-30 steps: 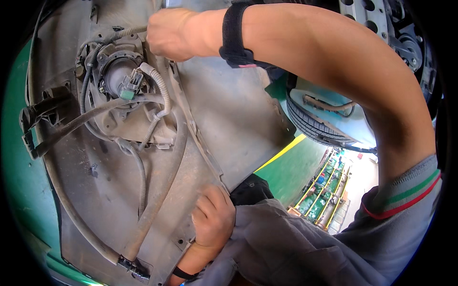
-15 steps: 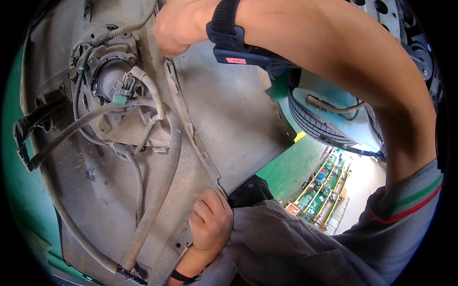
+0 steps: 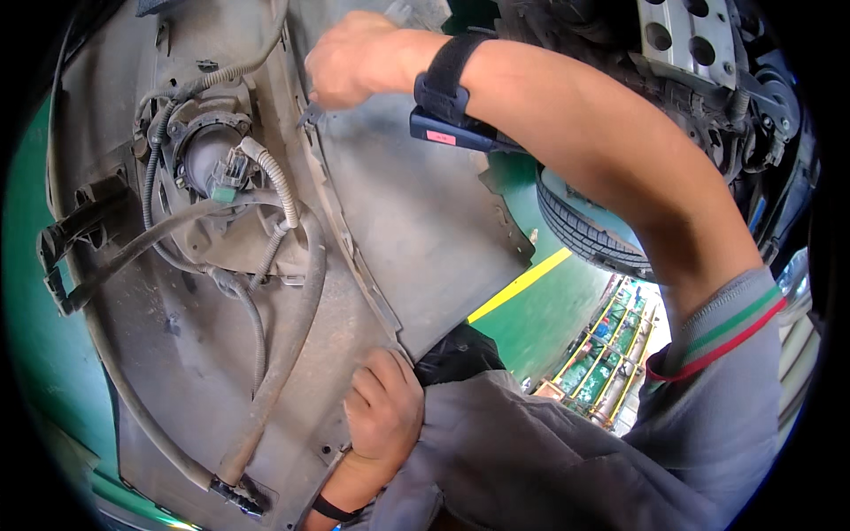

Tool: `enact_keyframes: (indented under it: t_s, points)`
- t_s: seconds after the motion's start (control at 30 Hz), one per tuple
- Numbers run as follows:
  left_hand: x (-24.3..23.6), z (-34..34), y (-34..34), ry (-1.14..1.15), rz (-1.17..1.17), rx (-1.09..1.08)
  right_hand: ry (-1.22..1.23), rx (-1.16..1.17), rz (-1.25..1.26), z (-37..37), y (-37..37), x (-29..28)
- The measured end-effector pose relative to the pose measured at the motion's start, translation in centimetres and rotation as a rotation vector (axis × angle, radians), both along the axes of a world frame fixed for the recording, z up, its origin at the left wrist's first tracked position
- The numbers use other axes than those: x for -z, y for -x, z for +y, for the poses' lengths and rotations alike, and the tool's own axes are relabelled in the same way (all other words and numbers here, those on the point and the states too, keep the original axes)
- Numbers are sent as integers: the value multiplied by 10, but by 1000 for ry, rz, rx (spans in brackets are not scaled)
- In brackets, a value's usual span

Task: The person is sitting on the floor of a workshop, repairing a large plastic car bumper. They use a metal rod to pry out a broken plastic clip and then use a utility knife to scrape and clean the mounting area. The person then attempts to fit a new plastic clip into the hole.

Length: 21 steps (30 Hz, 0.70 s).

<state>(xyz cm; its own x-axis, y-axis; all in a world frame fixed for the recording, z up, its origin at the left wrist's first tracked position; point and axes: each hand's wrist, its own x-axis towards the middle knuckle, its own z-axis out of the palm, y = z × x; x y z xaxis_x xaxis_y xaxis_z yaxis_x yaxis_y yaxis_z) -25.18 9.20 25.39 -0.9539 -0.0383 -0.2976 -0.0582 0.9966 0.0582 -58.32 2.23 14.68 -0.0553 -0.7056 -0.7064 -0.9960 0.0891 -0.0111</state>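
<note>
Before me is the dusty inside of a grey car bumper cover (image 3: 204, 354), carrying a round lamp housing (image 3: 211, 159), ribbed wiring and hoses. A raised seam with clips (image 3: 341, 230) joins it to a smooth grey panel (image 3: 416, 230). My left hand (image 3: 385, 403) is low, fingers curled over the cover's edge at the seam's lower end. Higher up, my right hand (image 3: 354, 62) is a closed fist over the seam's upper part. A small grey flat tip shows below that fist and a pale translucent piece above it; what it holds is mostly hidden.
A tyre (image 3: 580, 226) and the car's exposed front metalwork (image 3: 691, 44) are at the right. Beyond lies a green floor (image 3: 531, 319) with a yellow line (image 3: 518, 285) and a yellow-framed rack (image 3: 602, 345). A black clip-ended bracket (image 3: 80, 234) sticks out at the left.
My right fist has moved down and right in view, and its arm now leaves more of the car's front uncovered. My left hand stays at the cover's edge. The view has shifted slightly.
</note>
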Motion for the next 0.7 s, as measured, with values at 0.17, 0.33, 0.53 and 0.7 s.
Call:
enact_keyframes:
  t_s: [0.17,0.33,0.53,0.7]
  points:
    - [-1,-4,-1,-4,37,48,164,-445,157,-12,-3,-17]
    - [-2,-5,1,26,29,18,-10,-425,201,-21,-8,-62]
    - [-4,-5,1,-34,15,31,180,-108,12,29,-11,-29]
    - [-3,-3,2,0,28,39,116,-104,-40,33,-14,-24]
